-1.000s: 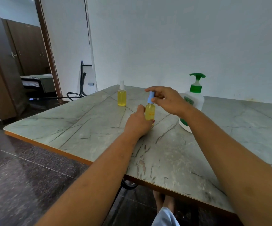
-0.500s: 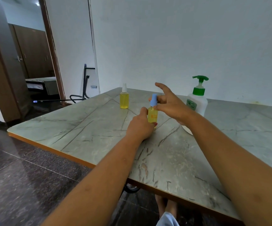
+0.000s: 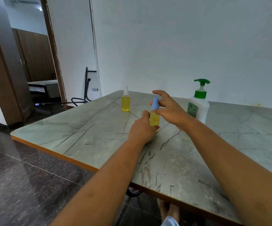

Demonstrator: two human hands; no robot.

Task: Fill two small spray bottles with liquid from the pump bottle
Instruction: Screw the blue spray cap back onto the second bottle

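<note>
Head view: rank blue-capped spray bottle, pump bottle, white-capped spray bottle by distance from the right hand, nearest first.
1. Blue-capped spray bottle: right at the right hand, its fingers open beside the cap; the left hand grips its body.
2. Pump bottle: just right of that hand, toward the wall.
3. White-capped spray bottle: far left, standing alone.
</note>
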